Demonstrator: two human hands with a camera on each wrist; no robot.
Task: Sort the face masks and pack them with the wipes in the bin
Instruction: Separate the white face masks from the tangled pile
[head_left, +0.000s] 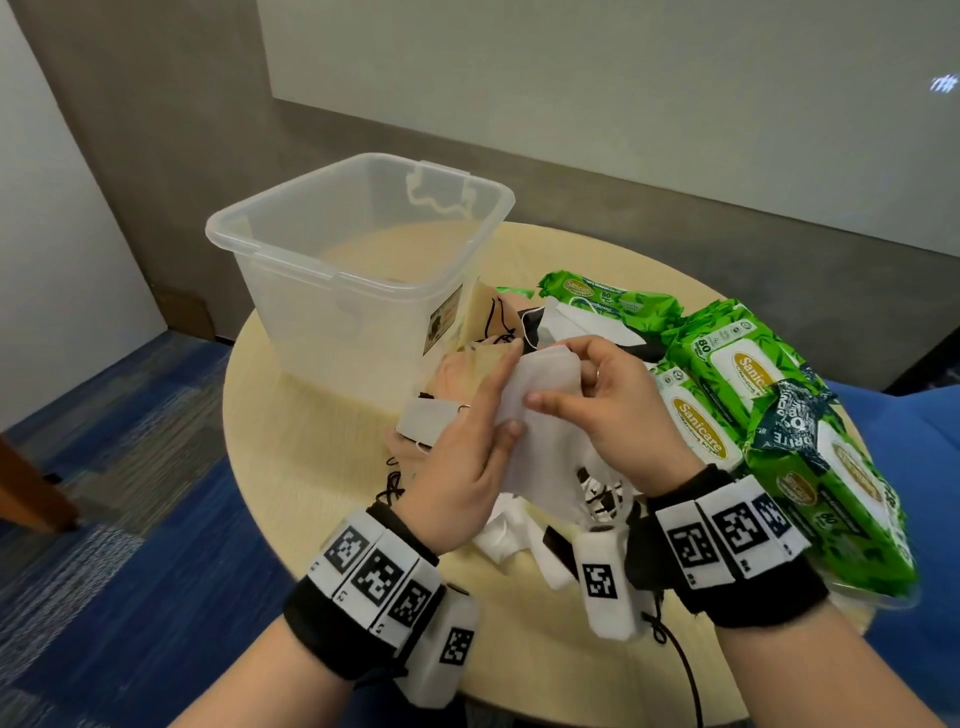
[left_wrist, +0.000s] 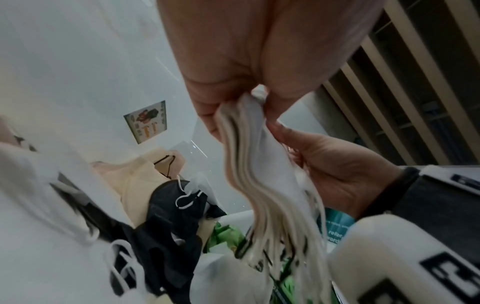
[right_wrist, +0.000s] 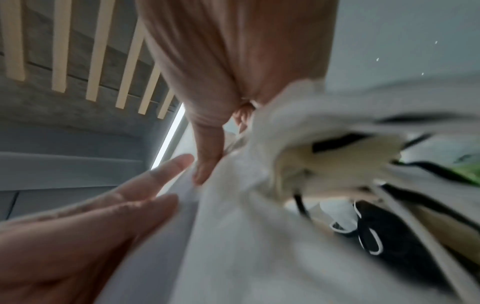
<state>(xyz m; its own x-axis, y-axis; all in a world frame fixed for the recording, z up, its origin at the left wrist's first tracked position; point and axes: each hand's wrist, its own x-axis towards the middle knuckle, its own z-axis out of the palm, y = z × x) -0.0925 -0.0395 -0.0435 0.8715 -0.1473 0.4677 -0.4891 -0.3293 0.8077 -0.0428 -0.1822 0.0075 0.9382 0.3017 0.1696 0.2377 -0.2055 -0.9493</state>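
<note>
Item: stack of white face masks (head_left: 540, 415), held above the round table (head_left: 291, 467) between both hands.

Left hand (head_left: 462, 457): fingers straight along the stack's left face, thumb pressing its front; it braces rather than clenches.

Right hand (head_left: 618, 410): curled round the stack's right edge, thumb across the front. The left-wrist view shows many layers pinched edge-on, ear loops dangling below.

Long axis: runs roughly 11 to 5 o'clock, upper end toward the bin.

Clear plastic bin (head_left: 358, 249): at about 11 o'clock from the hands, near, apparently empty. The left hand is nearer to it.

Loose masks (head_left: 498, 322), beige, black and white: beside the bin at 12 o'clock, unsorted.

Green wipe packs (head_left: 769, 410): at 3 o'clock, just beside the right wrist.

Judgement: squaring the stack before it goes into the bin.
</note>
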